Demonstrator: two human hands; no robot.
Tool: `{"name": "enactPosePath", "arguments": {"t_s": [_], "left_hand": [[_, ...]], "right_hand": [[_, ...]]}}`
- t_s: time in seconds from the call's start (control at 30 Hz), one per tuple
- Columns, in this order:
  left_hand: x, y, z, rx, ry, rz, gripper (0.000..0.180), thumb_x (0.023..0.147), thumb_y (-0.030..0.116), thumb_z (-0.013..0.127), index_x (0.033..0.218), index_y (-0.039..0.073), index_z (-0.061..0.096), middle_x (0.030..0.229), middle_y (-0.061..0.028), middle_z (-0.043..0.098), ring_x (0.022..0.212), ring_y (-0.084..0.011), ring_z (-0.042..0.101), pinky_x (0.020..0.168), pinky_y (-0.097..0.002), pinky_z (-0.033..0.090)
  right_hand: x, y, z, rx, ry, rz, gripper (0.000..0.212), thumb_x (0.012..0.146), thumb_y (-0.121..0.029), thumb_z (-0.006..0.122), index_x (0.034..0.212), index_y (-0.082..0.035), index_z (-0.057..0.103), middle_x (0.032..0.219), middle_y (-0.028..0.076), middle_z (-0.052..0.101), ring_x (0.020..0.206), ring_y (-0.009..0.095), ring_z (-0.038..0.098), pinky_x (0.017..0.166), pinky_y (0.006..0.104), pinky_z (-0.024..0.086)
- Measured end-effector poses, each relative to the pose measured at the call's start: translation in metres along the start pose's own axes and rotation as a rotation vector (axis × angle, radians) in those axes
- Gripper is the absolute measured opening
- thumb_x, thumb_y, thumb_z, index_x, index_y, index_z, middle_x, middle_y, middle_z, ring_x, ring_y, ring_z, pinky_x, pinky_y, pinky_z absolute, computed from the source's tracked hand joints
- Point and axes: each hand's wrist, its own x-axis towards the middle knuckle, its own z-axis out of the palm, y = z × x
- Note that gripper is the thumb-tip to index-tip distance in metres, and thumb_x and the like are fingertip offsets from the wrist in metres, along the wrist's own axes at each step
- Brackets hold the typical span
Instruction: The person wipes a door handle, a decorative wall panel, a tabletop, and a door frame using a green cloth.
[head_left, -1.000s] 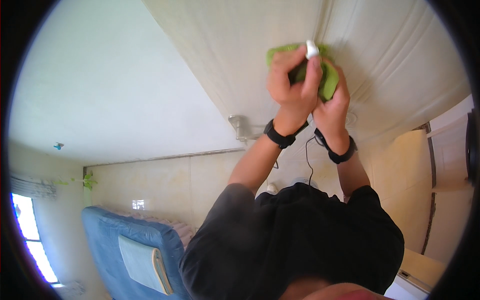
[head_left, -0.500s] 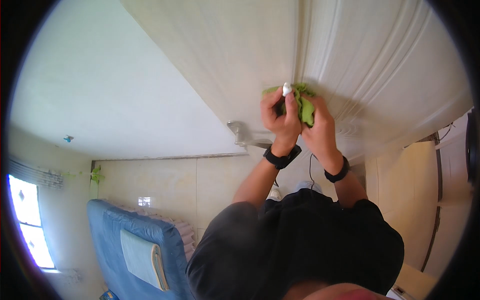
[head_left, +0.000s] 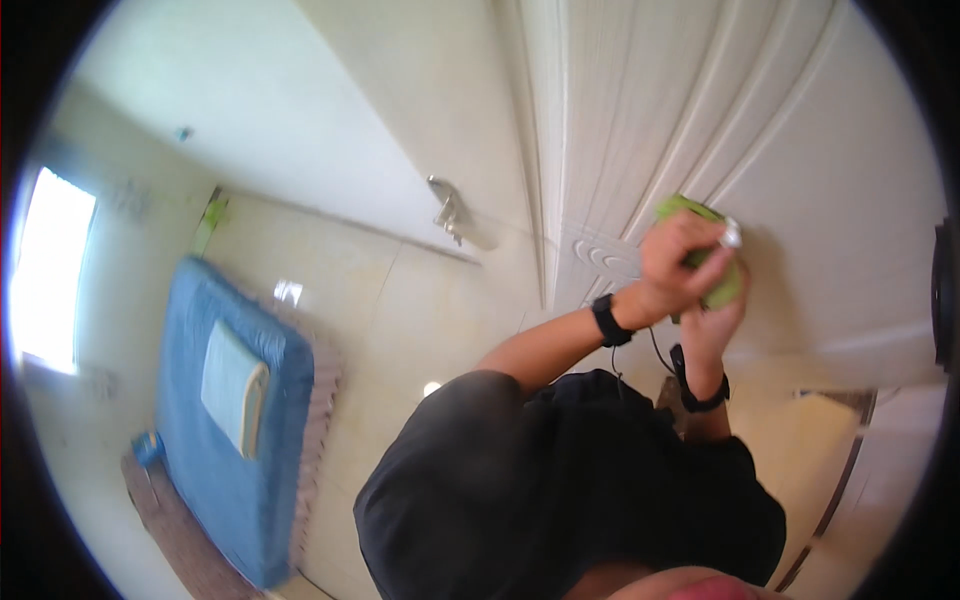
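Note:
My left hand (head_left: 672,262) is closed, with a small white rounded piece (head_left: 732,235) showing at its fingertips. What that piece belongs to is hidden by my fingers. Just below and to the right, my right hand (head_left: 718,322) is closed around a green cloth (head_left: 722,292), partly covered by my left hand. The cloth's far end sticks out beyond my knuckles, close against a cream door (head_left: 800,180) with carved grooves. Blur softens both hands.
A metal door handle (head_left: 447,210) juts out left of my arms. Further left stands a blue-covered bed (head_left: 270,500) with a folded light cloth (head_left: 230,385) on it. A bright window (head_left: 55,270) is at the far left; a dark object (head_left: 942,295) sits at the right rim.
Both hands have moved right and a little down across the door, with the cloth and the white piece. The view has turned, so handle and bed lie further left.

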Motion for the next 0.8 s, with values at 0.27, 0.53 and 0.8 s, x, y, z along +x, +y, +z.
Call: {"name": "enactPosePath", "arguments": {"t_s": [0.27,0.53,0.8], "left_hand": [[-0.094,0.0,0.045,0.196,-0.23,-0.06,0.026,0.07,-0.001,0.074,0.091,0.005,0.059,0.077,-0.0075,0.062,0.064,-0.0221,0.061,0.055,-0.0306,0.048],[-0.16,0.005,-0.02,0.474,0.058,-0.416,0.02,0.076,0.003,0.071,0.092,0.003,0.06,0.085,-0.0094,0.064,0.077,-0.024,0.062,0.066,-0.0304,0.05],[-0.195,0.142,-0.151,0.778,0.613,-0.561,0.016,0.081,0.004,0.068,0.095,0.0,0.061,0.088,-0.0089,0.064,0.077,-0.0155,0.064,0.068,-0.0259,0.053]], "right_hand": [[-0.065,0.081,-0.049,0.173,-0.029,0.212,0.04,0.085,0.001,0.058,0.121,0.001,0.041,0.115,0.01,0.048,0.106,0.018,0.05,0.093,0.032,0.042],[-0.093,0.083,-0.014,0.309,-0.51,0.528,0.048,0.081,-0.01,0.067,0.118,0.002,0.04,0.112,0.013,0.053,0.104,0.02,0.052,0.092,0.033,0.042],[-0.162,-0.007,0.058,0.588,-1.256,0.327,0.042,0.078,-0.008,0.068,0.115,0.0,0.047,0.105,0.012,0.058,0.096,0.02,0.056,0.085,0.0318,0.045]]}}
